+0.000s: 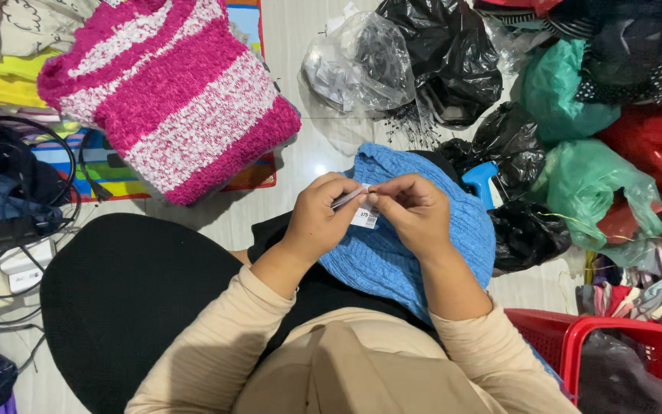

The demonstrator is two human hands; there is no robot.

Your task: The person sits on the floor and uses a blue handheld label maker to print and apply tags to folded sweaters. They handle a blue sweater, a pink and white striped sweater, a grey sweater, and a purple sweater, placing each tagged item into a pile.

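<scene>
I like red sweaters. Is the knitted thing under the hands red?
No, the knitted garment under both hands is blue; the pink-and-white sweater lies apart.

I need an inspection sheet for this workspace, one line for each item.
Surface: pale floor, partly covered.
Job's things: blue knit on the lap; small white tag on it.
Clutter: pink striped knit, black bags, green bags, red basket.
Grippers: left hand and right hand pinch the tag together.
Cables: black cables at the left edge.
Surroundings: clothes piled all around.
</scene>
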